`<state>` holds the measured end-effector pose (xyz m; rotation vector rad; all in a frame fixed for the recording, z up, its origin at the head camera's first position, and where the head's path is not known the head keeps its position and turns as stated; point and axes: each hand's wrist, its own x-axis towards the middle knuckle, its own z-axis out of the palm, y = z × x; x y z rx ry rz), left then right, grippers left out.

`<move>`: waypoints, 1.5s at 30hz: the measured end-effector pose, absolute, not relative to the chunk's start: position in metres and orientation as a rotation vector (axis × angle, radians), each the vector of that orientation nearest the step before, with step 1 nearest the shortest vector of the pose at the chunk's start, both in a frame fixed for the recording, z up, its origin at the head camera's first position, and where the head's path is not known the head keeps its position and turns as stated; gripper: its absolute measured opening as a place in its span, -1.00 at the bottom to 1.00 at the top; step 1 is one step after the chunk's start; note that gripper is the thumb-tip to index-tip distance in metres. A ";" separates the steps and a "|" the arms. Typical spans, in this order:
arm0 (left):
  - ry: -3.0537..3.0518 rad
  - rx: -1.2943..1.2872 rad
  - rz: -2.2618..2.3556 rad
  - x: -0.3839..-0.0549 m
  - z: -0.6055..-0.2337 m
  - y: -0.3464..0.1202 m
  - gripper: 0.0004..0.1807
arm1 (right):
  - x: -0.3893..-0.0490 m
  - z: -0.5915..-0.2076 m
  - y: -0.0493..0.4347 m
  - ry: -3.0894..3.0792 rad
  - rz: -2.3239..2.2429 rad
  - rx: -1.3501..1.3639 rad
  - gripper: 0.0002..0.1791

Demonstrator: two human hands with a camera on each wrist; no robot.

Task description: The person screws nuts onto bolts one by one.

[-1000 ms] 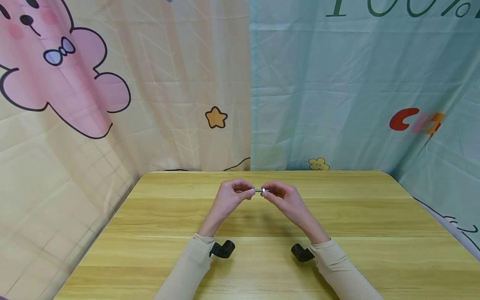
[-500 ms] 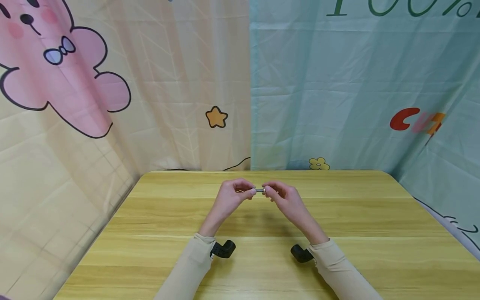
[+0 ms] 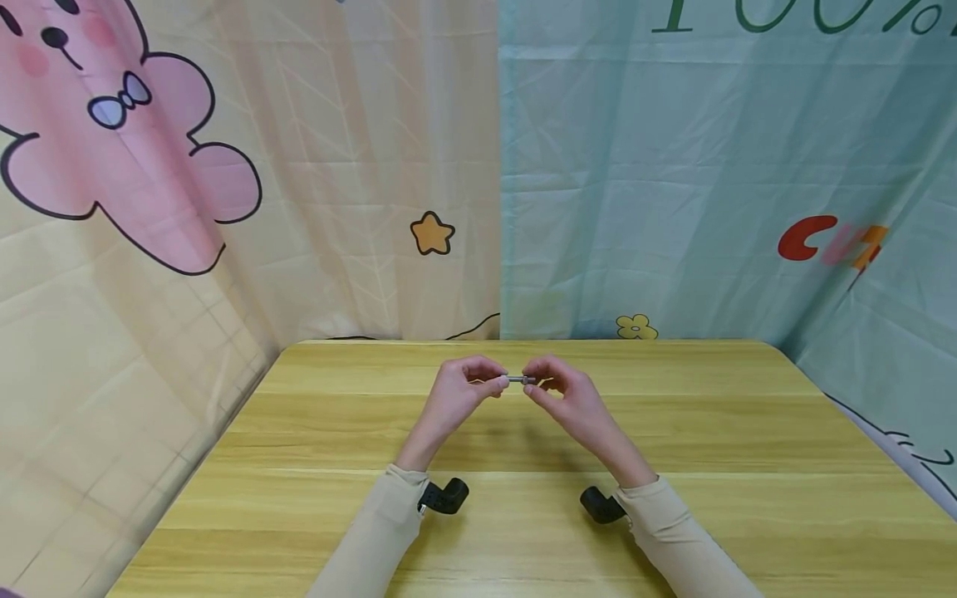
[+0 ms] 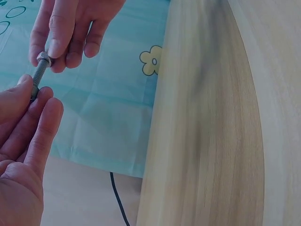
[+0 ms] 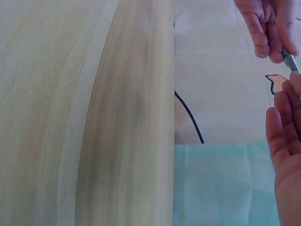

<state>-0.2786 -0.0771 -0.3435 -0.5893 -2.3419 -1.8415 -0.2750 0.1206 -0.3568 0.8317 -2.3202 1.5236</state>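
Note:
Above the far part of the table, my left hand [image 3: 465, 392] pinches the head end of a grey metal bolt [image 4: 39, 74] between thumb and fingers. The threaded shank spans the gap between both hands, lying nearly level in the head view. A hex nut [image 4: 43, 58] sits on the shank's other end. My right hand [image 3: 566, 390] has its thumb and index fingertips at this nut, one on each side, with the other fingers loosely bent. In the right wrist view the bolt [image 5: 291, 62] shows only in part at the right edge, and the right fingertips hide the nut.
The wooden table [image 3: 508, 523] stretches beneath both arms. Behind it hang a beige curtain [image 3: 336, 208] and a teal curtain [image 3: 635, 166]. Each wrist carries a black camera mount, the left mount [image 3: 446, 497] and the right mount [image 3: 601, 504], low over the tabletop.
My right thumb goes up across the nut half a second ago, then back down, with the nut showing between the fingertips now. The left hand and bolt stay nearly in place.

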 end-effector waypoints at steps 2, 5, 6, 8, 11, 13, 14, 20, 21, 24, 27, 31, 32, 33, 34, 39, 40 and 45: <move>-2.332 -0.592 -1.846 -0.278 -0.343 -0.077 -0.90 | -0.275 -0.357 0.121 -2.331 1.530 0.813 -0.84; -2.334 -0.599 -1.851 -0.279 -0.343 -0.077 -0.90 | -0.274 -0.355 0.121 -2.350 1.561 0.790 -0.84; -2.336 -0.603 -1.851 -0.279 -0.343 -0.077 -0.89 | -0.274 -0.355 0.121 -2.357 1.575 0.781 -0.86; -2.342 -0.612 -1.851 -0.279 -0.343 -0.077 -0.89 | -0.273 -0.355 0.121 -2.370 1.597 0.764 -0.87; -2.351 -0.615 -1.844 -0.279 -0.343 -0.077 -0.88 | -0.273 -0.355 0.119 -2.402 1.623 0.713 -0.87; -2.351 -0.613 -1.842 -0.278 -0.343 -0.077 -0.88 | -0.272 -0.356 0.119 -2.424 1.623 0.670 -0.84; -2.351 -0.612 -1.840 -0.278 -0.343 -0.077 -0.88 | -0.272 -0.356 0.118 -2.434 1.620 0.651 -0.83; -2.345 -0.618 -1.819 -0.279 -0.343 -0.076 -0.89 | -0.272 -0.356 0.119 -2.404 1.589 0.691 -0.76; -2.342 -0.618 -1.816 -0.279 -0.343 -0.076 -0.90 | -0.272 -0.355 0.120 -2.386 1.590 0.720 -0.72; -2.336 -0.609 -1.824 -0.279 -0.343 -0.077 -0.90 | -0.274 -0.356 0.121 -2.338 1.591 0.807 -0.69; -2.337 -0.588 -1.842 -0.287 -0.351 -0.077 -0.89 | -0.275 -0.358 0.122 -2.309 1.575 0.859 -0.75; -2.328 -0.585 -1.853 -0.302 -0.368 -0.078 -0.88 | -0.282 -0.366 0.123 -2.304 1.584 0.843 -0.81; -2.324 -0.589 -1.848 -0.305 -0.372 -0.078 -0.88 | -0.285 -0.370 0.124 -2.306 1.592 0.834 -0.81; -2.320 -0.598 -1.844 -0.305 -0.373 -0.078 -0.88 | -0.289 -0.374 0.125 -2.310 1.606 0.822 -0.80; -2.318 -0.606 -1.837 -0.305 -0.373 -0.079 -0.89 | -0.293 -0.378 0.126 -2.312 1.620 0.818 -0.80; -2.329 -0.610 -1.824 -0.305 -0.373 -0.079 -0.91 | -0.300 -0.388 0.129 -2.336 1.654 0.805 -0.83; -2.331 -0.609 -1.826 -0.304 -0.373 -0.079 -0.91 | -0.300 -0.388 0.129 -2.341 1.657 0.800 -0.83; -2.329 -0.619 -1.834 -0.304 -0.373 -0.078 -0.90 | -0.299 -0.387 0.129 -2.372 1.659 0.738 -0.72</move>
